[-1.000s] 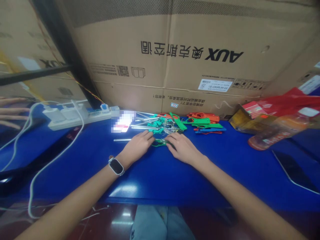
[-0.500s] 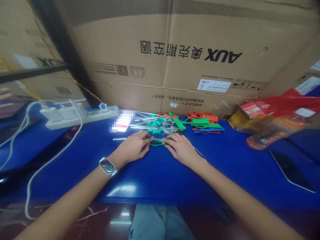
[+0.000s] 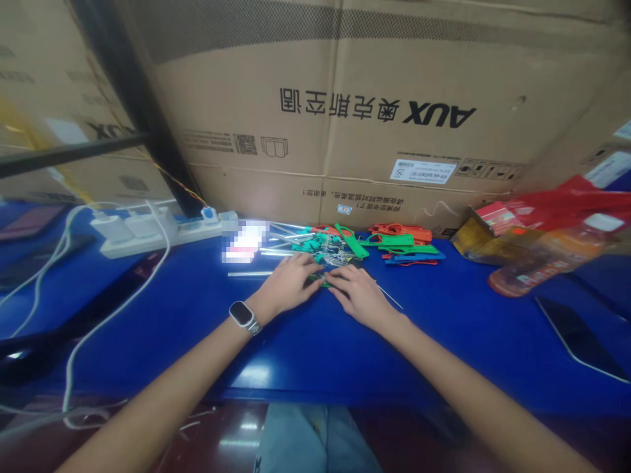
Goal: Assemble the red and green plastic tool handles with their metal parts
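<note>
I see left hand (image 3: 290, 284) and right hand (image 3: 359, 295) both pinching green tag (image 3: 317, 281), low on table (image 3: 444, 322), just before tag pile (image 3: 340, 242). My read: tag small, fingertips crowded, so it may slip or snag pile.

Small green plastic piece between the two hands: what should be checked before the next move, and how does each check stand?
1. Small green plastic piece lies on the blue tabletop between both hands: ok.
2. Left hand and right hand fingertips both reach it: ok.
3. Firm pinch on it: cannot tell, fingers hide it.
4. Thin metal rod lies apart, left of the left hand: ok.
5. Heap of green and orange plastic tags crowds close behind the fingers: not ok.
</note>
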`<state>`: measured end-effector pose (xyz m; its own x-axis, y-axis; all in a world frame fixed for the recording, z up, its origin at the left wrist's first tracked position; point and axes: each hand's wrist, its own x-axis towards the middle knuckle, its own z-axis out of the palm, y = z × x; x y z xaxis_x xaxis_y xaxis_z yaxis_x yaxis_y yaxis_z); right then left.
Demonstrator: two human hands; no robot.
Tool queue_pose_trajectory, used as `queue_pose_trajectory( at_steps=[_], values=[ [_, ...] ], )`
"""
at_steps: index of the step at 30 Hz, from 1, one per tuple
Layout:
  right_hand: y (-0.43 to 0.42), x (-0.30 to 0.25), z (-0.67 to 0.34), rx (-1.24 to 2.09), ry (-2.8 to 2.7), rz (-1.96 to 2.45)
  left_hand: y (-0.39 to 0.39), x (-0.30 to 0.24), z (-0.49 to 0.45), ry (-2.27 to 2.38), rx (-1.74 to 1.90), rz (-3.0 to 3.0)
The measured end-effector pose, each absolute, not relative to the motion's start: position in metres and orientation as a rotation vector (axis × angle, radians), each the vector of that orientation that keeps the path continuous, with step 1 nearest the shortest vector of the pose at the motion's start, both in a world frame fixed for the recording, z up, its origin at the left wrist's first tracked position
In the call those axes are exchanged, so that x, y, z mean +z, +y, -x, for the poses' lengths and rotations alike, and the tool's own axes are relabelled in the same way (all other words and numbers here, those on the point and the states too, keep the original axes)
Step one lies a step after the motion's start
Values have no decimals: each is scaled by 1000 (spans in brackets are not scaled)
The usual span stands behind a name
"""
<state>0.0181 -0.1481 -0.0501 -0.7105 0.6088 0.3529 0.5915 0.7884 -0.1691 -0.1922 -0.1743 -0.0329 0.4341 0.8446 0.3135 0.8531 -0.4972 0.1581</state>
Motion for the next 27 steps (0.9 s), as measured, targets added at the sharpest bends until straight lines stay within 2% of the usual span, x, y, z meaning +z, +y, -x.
queue_pose_trajectory(
  at_steps=[3,8,13,20,27],
  values=[
    [-148,-50,-18,62,-2581,923,-171,-36,187,-1588,-566,2689],
    [-147,-50,-18,72,-2580,929,-172,-42,189,-1689,-796,2699],
    [-147,-52,-18,70,-2573,931,-176,-43,193,-1585,-881,2775],
    [-149,-49,-18,52,-2590,940,-190,-41,199,-1342,-495,2738],
    [-151,-47,-19,82,-2598,948,-188,-42,198,-1364,-336,2682]
  ],
)
